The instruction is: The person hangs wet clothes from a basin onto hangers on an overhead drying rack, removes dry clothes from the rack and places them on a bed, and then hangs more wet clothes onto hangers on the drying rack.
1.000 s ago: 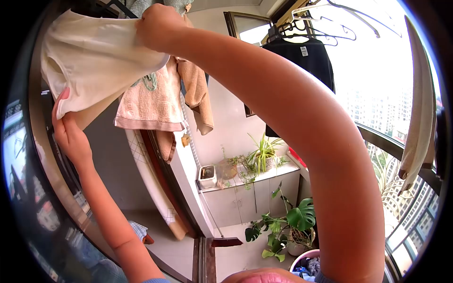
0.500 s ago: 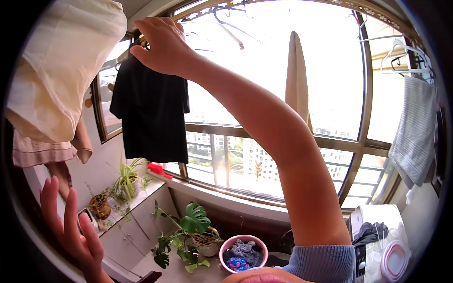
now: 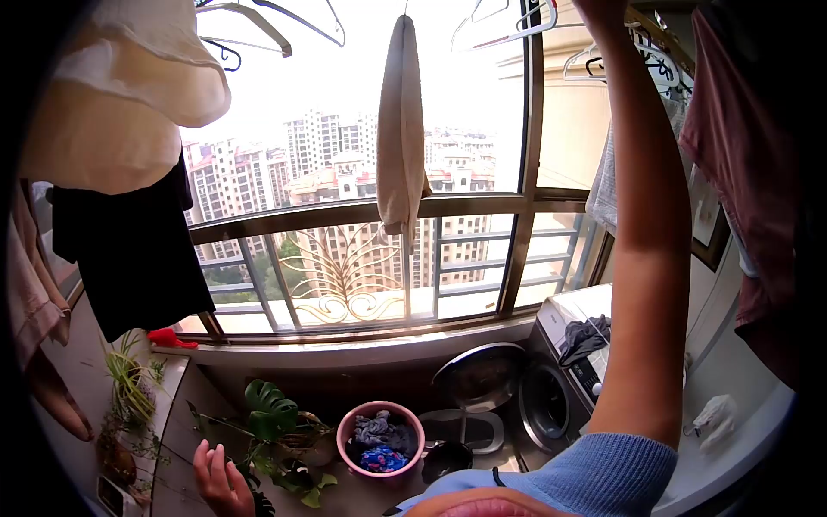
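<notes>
My right arm reaches up to the top edge, where only part of my right hand [image 3: 600, 7] shows; its fingers are out of frame. Close to its left is a white hanger with red parts [image 3: 524, 29], and I cannot tell whether the hand touches it. More white and black hangers [image 3: 659, 67] hang just beyond the forearm. Low in the view, my left hand [image 3: 222, 484] is raised with its fingers loosely extended and nothing in it. Beside it are the leaves of a potted plant [image 3: 271, 409].
A pink basin [image 3: 348, 455] of damp-looking clothes stands on the floor. Right of it is a front-loading washing machine [image 3: 551, 405] with its door open. A black T-shirt [image 3: 133, 254], a cream garment [image 3: 129, 112], a beige cloth [image 3: 400, 129] and a dark mauve garment [image 3: 745, 155] hang around me.
My view has turned right. My right hand has gone from beside the black T-shirt to the hangers at the upper right. My left hand now appears lower, near the plant.
</notes>
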{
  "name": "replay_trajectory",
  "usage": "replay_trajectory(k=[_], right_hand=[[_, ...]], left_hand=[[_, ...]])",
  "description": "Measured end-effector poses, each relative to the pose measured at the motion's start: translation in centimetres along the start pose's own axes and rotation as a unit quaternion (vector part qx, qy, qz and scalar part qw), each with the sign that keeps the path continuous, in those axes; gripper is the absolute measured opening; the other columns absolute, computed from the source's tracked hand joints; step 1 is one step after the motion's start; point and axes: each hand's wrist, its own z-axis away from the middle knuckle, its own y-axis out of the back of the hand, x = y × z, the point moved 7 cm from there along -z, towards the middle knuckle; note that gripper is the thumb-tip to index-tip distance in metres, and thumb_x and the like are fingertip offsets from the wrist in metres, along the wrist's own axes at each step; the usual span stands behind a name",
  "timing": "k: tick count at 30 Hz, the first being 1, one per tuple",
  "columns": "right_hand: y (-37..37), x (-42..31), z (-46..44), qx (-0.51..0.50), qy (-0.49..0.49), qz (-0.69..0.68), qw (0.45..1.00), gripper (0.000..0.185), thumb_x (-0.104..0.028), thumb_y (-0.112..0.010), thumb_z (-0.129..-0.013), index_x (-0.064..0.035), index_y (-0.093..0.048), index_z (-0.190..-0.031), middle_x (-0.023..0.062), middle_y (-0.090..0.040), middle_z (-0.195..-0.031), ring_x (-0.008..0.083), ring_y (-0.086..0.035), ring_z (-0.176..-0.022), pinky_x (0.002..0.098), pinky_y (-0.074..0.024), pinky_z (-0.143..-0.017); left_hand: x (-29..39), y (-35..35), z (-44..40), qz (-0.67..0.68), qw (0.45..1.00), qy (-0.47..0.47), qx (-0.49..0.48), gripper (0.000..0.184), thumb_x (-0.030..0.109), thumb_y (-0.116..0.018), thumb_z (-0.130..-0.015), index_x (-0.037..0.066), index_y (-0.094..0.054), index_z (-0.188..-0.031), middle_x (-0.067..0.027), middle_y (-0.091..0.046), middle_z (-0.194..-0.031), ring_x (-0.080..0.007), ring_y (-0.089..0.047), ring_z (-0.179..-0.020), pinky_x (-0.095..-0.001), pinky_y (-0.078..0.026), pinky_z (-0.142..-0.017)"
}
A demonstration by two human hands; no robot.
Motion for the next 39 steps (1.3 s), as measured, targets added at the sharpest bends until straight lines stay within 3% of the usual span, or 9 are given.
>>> replay_trajectory(k=[8,11,16,20,23,33,34,37,39], right_hand=[[-4.0,12.1,4.4,-0.306,0.020,0.399,0.864,0.032,-0.020,-0.054,-0.080,-0.0103,-0.063,-0.109,0.0123,-0.059,-0.119,0.0304,-0.046,-0.121,0.0623,-0.0200,-0.105],[-4.4,12.2,6.1,-0.433,0.052,0.465,0.771,0.028,-0.019,-0.060,-0.074,-0.0096,-0.067,-0.099,0.0130,-0.065,-0.105,0.0305,-0.056,-0.108,0.0560,-0.0317,-0.101],[-8.9,16.0,8.8,-0.428,0.150,0.395,0.799,0.017,-0.015,-0.065,-0.071,-0.0021,-0.068,-0.083,0.0163,-0.067,-0.075,0.0280,-0.066,-0.072,0.0406,-0.0537,-0.061],[-10.9,14.9,13.1,-0.607,-0.247,0.114,0.747,0.023,-0.011,-0.047,-0.085,0.0057,-0.063,-0.082,0.0167,-0.065,-0.071,0.0230,-0.064,-0.063,0.0391,-0.0514,-0.050],[-15.0,17.7,12.7,-0.416,-0.123,0.025,0.901,0.023,-0.010,-0.047,-0.083,0.0076,-0.061,-0.081,0.0231,-0.064,-0.076,0.0316,-0.063,-0.064,0.0394,-0.0512,-0.060],[-14.4,13.2,18.7,-0.289,-0.179,0.148,0.929,0.011,-0.012,-0.055,-0.079,-0.0024,-0.059,-0.083,0.0194,-0.062,-0.082,0.0360,-0.060,-0.080,0.0438,-0.0497,-0.071],[-17.2,16.1,19.5,-0.160,0.030,0.170,0.972,0.009,-0.012,-0.056,-0.078,-0.0040,-0.057,-0.081,0.0190,-0.062,-0.080,0.0373,-0.060,-0.079,0.0448,-0.0494,-0.071],[-13.8,10.8,20.3,-0.231,0.022,0.237,0.943,0.038,-0.027,-0.060,-0.086,0.0097,-0.058,-0.094,0.0245,-0.063,-0.082,0.0288,-0.068,-0.073,0.0341,-0.0543,-0.047],[-12.2,10.4,21.6,-0.311,-0.050,0.164,0.935,0.023,-0.016,-0.056,-0.084,0.0067,-0.055,-0.084,0.0185,-0.060,-0.079,0.0274,-0.065,-0.067,0.0369,-0.0573,-0.055]], left_hand=[[-0.2,-8.2,2.1,0.062,0.995,0.069,-0.035,0.029,-0.003,-0.052,-0.082,-0.003,-0.057,-0.111,-0.0200,-0.050,-0.123,-0.0326,-0.056,-0.100,-0.0347,-0.047,-0.080],[1.5,-10.8,2.1,0.094,0.989,0.102,-0.048,0.030,-0.003,-0.052,-0.082,-0.003,-0.057,-0.111,-0.0202,-0.050,-0.121,-0.0324,-0.056,-0.100,-0.0335,-0.048,-0.079],[4.0,-14.4,2.1,0.104,0.987,0.104,-0.066,0.030,-0.003,-0.052,-0.081,-0.002,-0.057,-0.111,-0.0197,-0.052,-0.118,-0.0313,-0.057,-0.097,-0.0336,-0.049,-0.077],[4.5,-16.9,2.9,0.114,0.983,0.119,-0.086,0.029,-0.003,-0.054,-0.080,-0.003,-0.058,-0.110,-0.0196,-0.053,-0.116,-0.0311,-0.058,-0.092,-0.0331,-0.049,-0.073],[4.7,-17.6,3.0,0.122,0.979,0.134,-0.092,0.029,-0.003,-0.054,-0.080,-0.003,-0.058,-0.108,-0.0199,-0.053,-0.114,-0.0319,-0.058,-0.093,-0.0339,-0.049,-0.073],[5.5,-20.2,3.1,0.131,0.969,0.177,-0.116,0.026,-0.003,-0.055,-0.079,-0.005,-0.060,-0.104,-0.0202,-0.057,-0.110,-0.0353,-0.058,-0.096,-0.0385,-0.048,-0.082],[6.0,-20.3,2.8,0.118,0.974,0.153,-0.122,0.026,-0.003,-0.054,-0.080,-0.004,-0.060,-0.106,-0.0199,-0.056,-0.111,-0.0354,-0.058,-0.098,-0.0392,-0.048,-0.082],[6.4,-20.8,2.7,0.108,0.974,0.149,-0.130,0.026,-0.001,-0.054,-0.083,-0.002,-0.061,-0.107,-0.0191,-0.057,-0.112,-0.0336,-0.059,-0.098,-0.0377,-0.048,-0.081],[6.5,-21.3,2.8,0.121,0.966,0.174,-0.146,0.025,0.000,-0.053,-0.086,0.000,-0.061,-0.109,-0.0161,-0.058,-0.113,-0.0292,-0.060,-0.096,-0.0342,-0.049,-0.079]])
